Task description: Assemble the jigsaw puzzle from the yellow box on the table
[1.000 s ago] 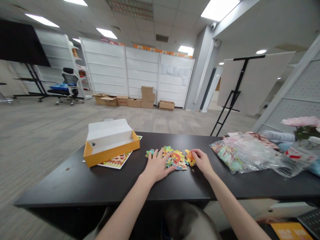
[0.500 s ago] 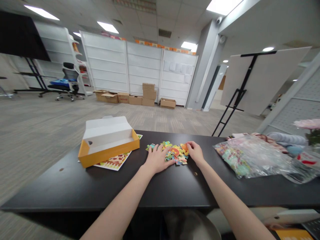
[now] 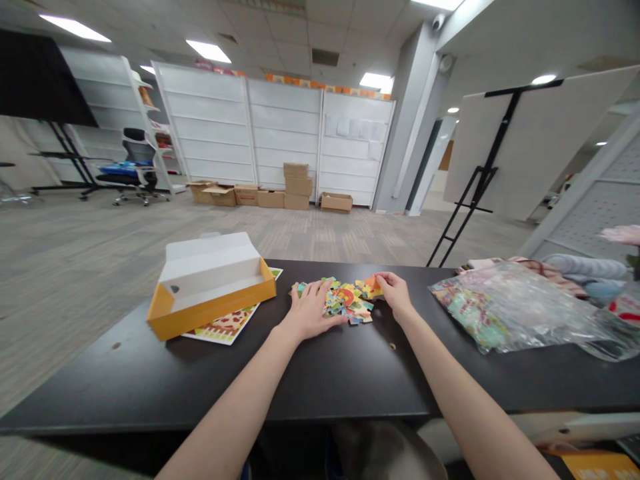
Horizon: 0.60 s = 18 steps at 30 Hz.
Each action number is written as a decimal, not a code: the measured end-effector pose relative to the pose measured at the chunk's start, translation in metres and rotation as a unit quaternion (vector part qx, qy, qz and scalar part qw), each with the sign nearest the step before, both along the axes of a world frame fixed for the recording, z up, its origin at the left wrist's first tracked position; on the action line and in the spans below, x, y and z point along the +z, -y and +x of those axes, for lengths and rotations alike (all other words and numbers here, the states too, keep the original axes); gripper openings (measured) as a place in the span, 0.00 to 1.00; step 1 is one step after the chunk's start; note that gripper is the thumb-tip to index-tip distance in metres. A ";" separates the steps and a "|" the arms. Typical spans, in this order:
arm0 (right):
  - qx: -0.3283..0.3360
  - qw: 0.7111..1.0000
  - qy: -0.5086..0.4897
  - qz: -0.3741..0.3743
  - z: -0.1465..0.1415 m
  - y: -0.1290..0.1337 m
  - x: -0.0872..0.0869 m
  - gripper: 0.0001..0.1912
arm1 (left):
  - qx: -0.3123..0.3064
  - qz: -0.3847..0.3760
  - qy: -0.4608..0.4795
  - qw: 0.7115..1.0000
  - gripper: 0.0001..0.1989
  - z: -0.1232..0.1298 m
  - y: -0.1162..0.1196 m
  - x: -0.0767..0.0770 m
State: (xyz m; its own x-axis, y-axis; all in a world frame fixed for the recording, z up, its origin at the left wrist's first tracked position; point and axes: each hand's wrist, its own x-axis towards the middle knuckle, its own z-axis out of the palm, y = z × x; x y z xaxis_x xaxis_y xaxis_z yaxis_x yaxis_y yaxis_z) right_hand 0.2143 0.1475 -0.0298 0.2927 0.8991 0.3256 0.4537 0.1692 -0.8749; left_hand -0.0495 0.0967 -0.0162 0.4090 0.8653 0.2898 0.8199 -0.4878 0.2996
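Jigsaw puzzle pieces [image 3: 347, 301], multicoloured, in one loose heap on a black table [image 3: 320, 373], lying between the two hands and touching both. Left hand [image 3: 310, 310]: flat, fingers spread wide, resting against the heap's left side; right hand [image 3: 395, 293]: fingers curled narrowly over an orange puzzle piece [image 3: 373, 287] at the heap's right end. Also on the table: an open orange-and-white cardboard box [image 3: 210, 313], partly on a printed picture sheet [image 3: 225, 331], left of the heap, and a clear plastic bag [image 3: 515, 307] to the right, well apart.
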 end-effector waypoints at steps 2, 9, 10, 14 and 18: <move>-0.005 1.000 -0.016 0.003 0.014 0.020 0.010 0.20 | 0.005 0.010 0.003 1.000 0.43 -0.002 0.001 0.002; 0.088 0.990 0.047 -0.096 0.059 0.126 0.012 0.18 | 0.037 0.011 -0.003 0.999 0.35 -0.006 0.007 0.006; 0.084 0.989 0.063 -0.100 0.061 0.136 0.010 0.18 | 0.044 0.011 -0.003 0.999 0.35 -0.007 0.008 0.006; 0.065 0.976 0.178 -0.111 0.061 0.151 0.009 0.15 | 0.066 0.005 -0.001 0.998 0.37 -0.012 0.008 0.006; 0.060 0.959 0.262 -0.091 0.062 0.153 0.014 0.13 | 0.074 -0.011 -0.006 0.997 0.34 -0.017 0.006 0.007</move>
State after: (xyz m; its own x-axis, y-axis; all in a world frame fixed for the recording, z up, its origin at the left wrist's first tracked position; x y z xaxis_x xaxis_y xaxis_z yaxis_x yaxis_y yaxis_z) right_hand 0.2762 -0.0054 -0.0161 0.0223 0.9719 0.2345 0.8260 0.1142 -0.5520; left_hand -0.0669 0.0906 -0.0097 0.2792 0.9226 0.2661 0.8859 -0.3544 0.2993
